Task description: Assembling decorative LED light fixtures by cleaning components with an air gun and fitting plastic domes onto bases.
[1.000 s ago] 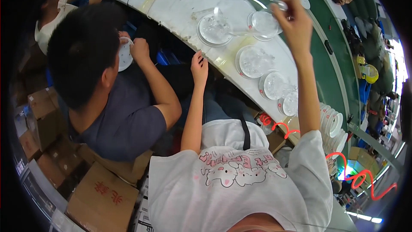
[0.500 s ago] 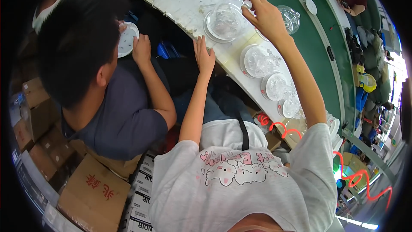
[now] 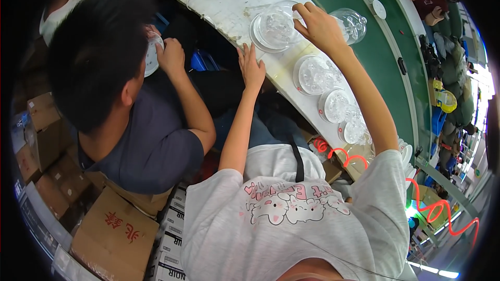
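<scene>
My right hand (image 3: 323, 28) is closed at the knob of a clear dome cover (image 3: 289, 6), its fingertips partly hiding the knob. The cover sits over or just above a round dish (image 3: 274, 28) of small clear plastic pieces; whether they touch I cannot tell. On the bench edge, near that dish, my left hand (image 3: 252, 68) lies open with fingers stretched out. Another clear dome with a knob (image 3: 352, 26) is beyond my right wrist. Nearer me, several round dishes of clear pieces stand in a row, the closest being a small dish (image 3: 354, 131).
A white bench (image 3: 224, 8) runs diagonally, with a green belt (image 3: 377, 54) beyond it. At my left a co-worker (image 3: 140, 125) holds a round white dish (image 3: 151, 57). Cardboard boxes (image 3: 114, 234) stand behind. A coiled red hose (image 3: 437, 209) hangs at right.
My right hand has come slightly down and nearer, and the clear dome cover has shifted with it toward the dish. My left hand stays at the edge. The co-worker's white dish has tilted.
</scene>
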{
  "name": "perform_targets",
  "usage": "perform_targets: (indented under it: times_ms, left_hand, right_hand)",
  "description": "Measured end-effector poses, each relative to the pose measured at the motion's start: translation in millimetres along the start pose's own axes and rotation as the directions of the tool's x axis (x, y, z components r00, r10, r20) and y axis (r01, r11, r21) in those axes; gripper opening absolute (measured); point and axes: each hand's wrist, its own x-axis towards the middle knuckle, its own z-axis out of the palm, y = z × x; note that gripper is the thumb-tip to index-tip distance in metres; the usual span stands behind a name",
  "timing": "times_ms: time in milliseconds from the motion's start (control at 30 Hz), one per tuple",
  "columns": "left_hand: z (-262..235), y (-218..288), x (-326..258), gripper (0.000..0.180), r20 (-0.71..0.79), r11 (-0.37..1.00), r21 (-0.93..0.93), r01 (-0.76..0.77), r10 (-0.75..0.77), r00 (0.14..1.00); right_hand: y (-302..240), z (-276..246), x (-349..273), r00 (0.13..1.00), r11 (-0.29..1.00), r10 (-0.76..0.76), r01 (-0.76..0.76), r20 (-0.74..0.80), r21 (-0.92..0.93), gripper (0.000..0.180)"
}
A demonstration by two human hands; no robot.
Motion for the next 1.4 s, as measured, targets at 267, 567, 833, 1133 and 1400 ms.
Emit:
perform_targets:
  times_ms: [267,567,833,1133,1400]
  left_hand:
    - [-0.1,1.1,-3.4,0.059,0.0,1.0,-0.006,0.001,-0.001,1.0]
    - [6.4,4.1,-6.5,0.058,0.001,1.0,-0.024,0.009,-0.009,1.0]
    - [9.5,3.8,-3.4,0.056,-0.002,0.999,-0.054,-0.001,0.001,1.0]
    - [10.1,5.5,-0.2,0.058,0.02,0.999,-0.05,0.008,-0.007,1.0]
    - [11.4,7.4,0.5,0.058,0.037,0.999,-0.046,0.016,-0.014,0.999]
  right_hand:
    - [-1.1,4.5,0.9,0.997,0.999,-0.017,0.019,0.076,-0.031,0.022]
    - [-0.6,3.0,5.3,0.999,0.993,-0.037,0.04,0.033,-0.107,0.019]
    - [-0.8,3.5,8.6,0.999,0.994,-0.003,0.007,0.041,-0.111,0.025]
    - [-2.6,7.2,11.7,0.987,0.992,0.115,-0.108,0.11,-0.068,0.028]
    - [-2.5,5.8,11.0,0.982,0.991,0.132,-0.126,0.138,-0.054,0.027]
